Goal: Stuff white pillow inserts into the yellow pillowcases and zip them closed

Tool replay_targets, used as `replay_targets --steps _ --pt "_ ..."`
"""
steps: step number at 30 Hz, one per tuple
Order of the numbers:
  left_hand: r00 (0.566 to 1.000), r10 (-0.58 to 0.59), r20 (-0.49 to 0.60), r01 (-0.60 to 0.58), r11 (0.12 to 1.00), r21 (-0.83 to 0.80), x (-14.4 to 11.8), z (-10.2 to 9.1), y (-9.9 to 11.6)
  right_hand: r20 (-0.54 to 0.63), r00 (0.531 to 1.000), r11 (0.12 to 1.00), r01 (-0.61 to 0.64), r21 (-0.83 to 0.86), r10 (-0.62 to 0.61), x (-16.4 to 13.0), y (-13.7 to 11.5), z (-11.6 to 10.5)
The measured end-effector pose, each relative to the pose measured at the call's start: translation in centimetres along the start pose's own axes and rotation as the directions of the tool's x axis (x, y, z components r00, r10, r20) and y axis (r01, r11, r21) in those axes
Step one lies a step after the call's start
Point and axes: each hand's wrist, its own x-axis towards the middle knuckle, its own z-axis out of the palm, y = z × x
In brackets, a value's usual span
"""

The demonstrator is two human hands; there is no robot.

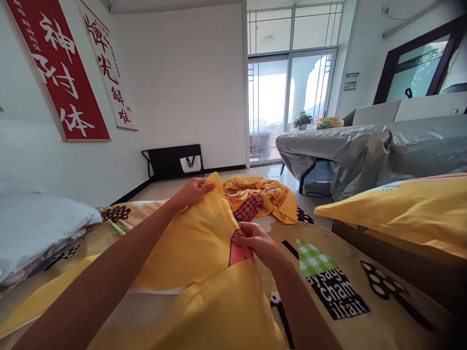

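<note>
A yellow pillowcase [193,243] is stretched up in front of me over a bed with a printed tan sheet [328,272]. My left hand [191,191] pinches its far top corner. My right hand [255,241] grips the near edge of the case, by a pink patch in the print. Both hands are closed on the fabric. A white inner pillow seems to show at the case's lower edge.
A crumpled yellow and red-checked cloth [260,197] lies at the bed's far end. A white pillow [36,223] sits at left, a yellow pillow [404,206] at right. A plastic-covered table [346,141] stands beyond, near glass doors [288,102].
</note>
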Motion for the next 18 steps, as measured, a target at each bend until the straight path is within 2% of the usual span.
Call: replay_targets --steps 4,6,8,11,13,15,18 --pt "0.996 0.082 -0.022 -0.080 0.995 0.058 0.5 2.0 -0.2 -0.137 0.990 0.998 0.050 0.048 -0.043 0.4 0.7 1.9" --pt "0.995 0.095 -0.029 -0.092 0.990 0.103 0.6 2.1 -0.4 -0.138 0.988 0.994 0.080 0.079 -0.069 0.5 0.8 2.0" --pt "0.995 0.093 -0.042 -0.085 0.983 0.165 0.7 1.4 -0.6 -0.097 0.994 0.989 0.070 0.127 -0.058 0.6 0.7 1.4" --pt "0.996 0.067 -0.054 -0.049 0.959 0.278 -0.1 -0.9 -1.3 -0.028 1.000 0.991 -0.007 0.136 0.011 0.7 0.7 0.2" --pt "0.997 0.033 -0.069 -0.006 0.933 0.359 -1.4 -3.2 -2.5 -0.034 0.998 0.993 -0.057 0.105 0.061 0.9 1.1 -0.5" --pt "0.995 -0.014 -0.103 0.059 0.894 0.445 -3.8 -5.8 -4.3 -0.063 0.989 0.988 -0.125 0.095 0.131 1.3 1.9 -1.0" --pt "0.981 -0.112 -0.157 0.181 0.814 0.552 -9.2 -9.8 -7.4 -0.086 0.964 0.963 -0.241 0.120 0.252 2.2 3.8 -1.8"
